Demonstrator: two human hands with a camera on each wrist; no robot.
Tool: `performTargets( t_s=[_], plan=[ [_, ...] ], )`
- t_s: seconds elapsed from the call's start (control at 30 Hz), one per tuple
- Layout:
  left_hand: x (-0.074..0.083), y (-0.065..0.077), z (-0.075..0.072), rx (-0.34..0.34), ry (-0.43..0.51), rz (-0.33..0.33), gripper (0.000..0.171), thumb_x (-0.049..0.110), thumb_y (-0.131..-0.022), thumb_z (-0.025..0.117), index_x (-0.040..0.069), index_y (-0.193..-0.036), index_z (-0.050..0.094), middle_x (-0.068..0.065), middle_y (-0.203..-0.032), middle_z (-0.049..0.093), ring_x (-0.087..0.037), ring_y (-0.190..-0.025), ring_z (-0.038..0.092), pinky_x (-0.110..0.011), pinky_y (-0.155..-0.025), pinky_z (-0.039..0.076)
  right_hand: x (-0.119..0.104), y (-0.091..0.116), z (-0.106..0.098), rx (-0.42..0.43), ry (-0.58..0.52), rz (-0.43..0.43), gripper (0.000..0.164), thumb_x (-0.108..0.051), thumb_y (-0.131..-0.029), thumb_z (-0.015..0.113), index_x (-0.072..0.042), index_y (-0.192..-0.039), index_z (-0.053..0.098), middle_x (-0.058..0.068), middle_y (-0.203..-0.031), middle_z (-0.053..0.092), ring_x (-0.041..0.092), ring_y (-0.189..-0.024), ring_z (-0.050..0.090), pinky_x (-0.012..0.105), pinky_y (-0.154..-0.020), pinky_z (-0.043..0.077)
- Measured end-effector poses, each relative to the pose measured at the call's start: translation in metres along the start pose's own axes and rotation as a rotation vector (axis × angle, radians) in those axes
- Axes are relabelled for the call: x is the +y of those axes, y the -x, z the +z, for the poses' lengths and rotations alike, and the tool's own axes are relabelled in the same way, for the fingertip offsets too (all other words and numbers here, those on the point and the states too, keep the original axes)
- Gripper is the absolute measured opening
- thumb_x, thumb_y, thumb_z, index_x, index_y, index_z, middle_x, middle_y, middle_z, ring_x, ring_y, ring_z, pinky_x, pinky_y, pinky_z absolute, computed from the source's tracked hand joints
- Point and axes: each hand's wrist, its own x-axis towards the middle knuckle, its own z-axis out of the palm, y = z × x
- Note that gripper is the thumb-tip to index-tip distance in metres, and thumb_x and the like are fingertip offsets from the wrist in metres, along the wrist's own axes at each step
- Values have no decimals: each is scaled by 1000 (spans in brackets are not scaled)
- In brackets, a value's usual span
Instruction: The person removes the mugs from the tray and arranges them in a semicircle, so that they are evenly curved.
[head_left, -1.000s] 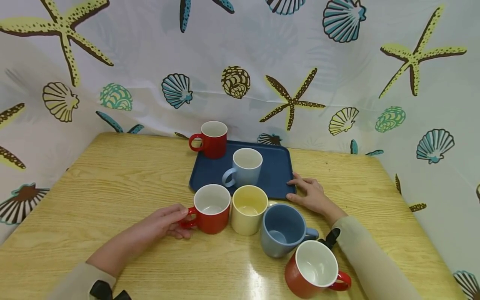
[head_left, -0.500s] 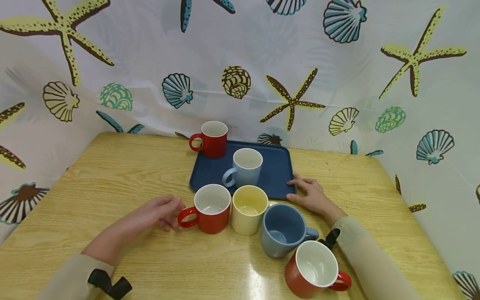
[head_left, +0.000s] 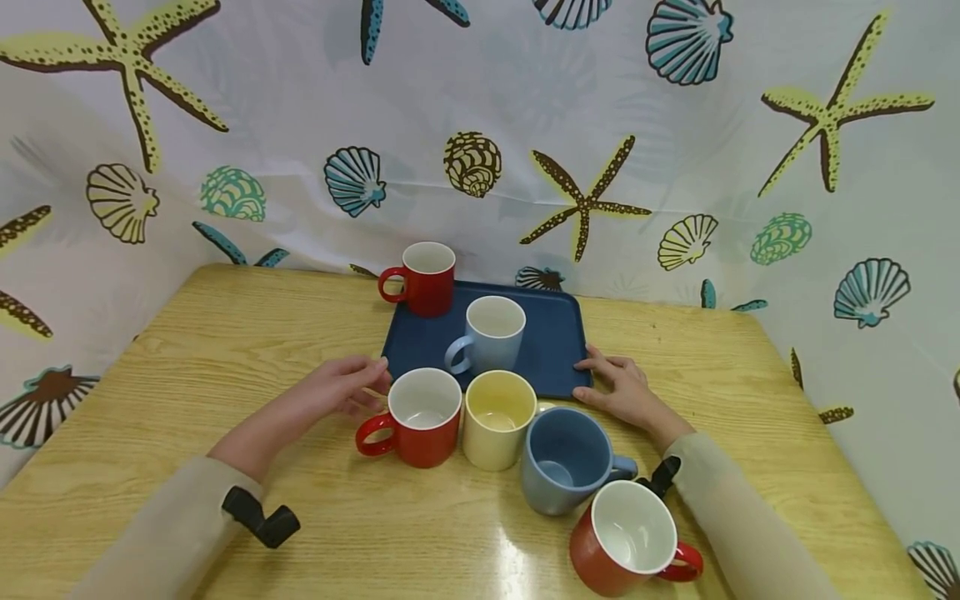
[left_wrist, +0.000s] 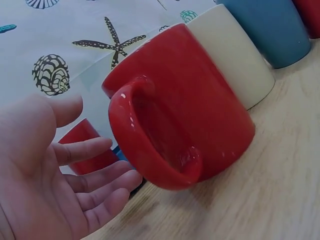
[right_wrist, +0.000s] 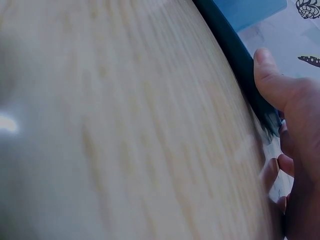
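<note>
A dark blue tray (head_left: 551, 333) lies at the back of the table with a red mug (head_left: 429, 287) and a light blue mug (head_left: 495, 337) standing on it. My left hand (head_left: 341, 387) reaches to the tray's left front side, fingers spread and holding nothing, just behind the handle of a nearer red mug (head_left: 423, 429). In the left wrist view that mug's handle (left_wrist: 125, 135) is right beside the fingers. My right hand (head_left: 618, 387) grips the tray's right front corner, thumb (right_wrist: 267, 70) over the rim and the other fingers curled beside it.
A yellow mug (head_left: 498, 425), a blue mug (head_left: 566, 467) and another red mug (head_left: 626, 537) stand in a slanting row along the tray's front and my right forearm. A shell-patterned cloth (head_left: 480, 100) hangs behind the wooden table (head_left: 255, 358).
My left hand has let go of the near red mug's handle, drawn back, then moved forward to the tray's left side. My right hand, the mugs and the tray have stayed still.
</note>
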Motion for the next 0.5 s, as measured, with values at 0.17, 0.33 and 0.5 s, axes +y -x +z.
performTargets(
  t_s=[0.17,0.33,0.5],
  plan=[
    [6,-14,4,4,-21,19,63,59,-89,46,4,-119,54,-13,-114,59,-26,-100,59,-40,-86,49,0,0,0,-2,-3,-1,56,-51,-84,61,-21,-131,53,2,-154,17,33,-130,19,59,-100,15],
    [11,-30,8,24,-32,28,65,61,-88,45,5,-119,54,-13,-116,58,-27,-104,58,-41,-88,48,0,0,0,-1,-7,-3,57,-52,-84,61,-21,-132,52,2,-154,17,33,-130,19,59,-100,15],
    [16,-42,13,31,-34,24,65,61,-88,46,5,-119,55,-14,-119,57,-29,-107,57,-39,-88,49,1,-1,0,-1,-11,-10,58,-53,-84,60,-21,-132,52,2,-154,17,33,-130,19,60,-100,15]
  ],
)
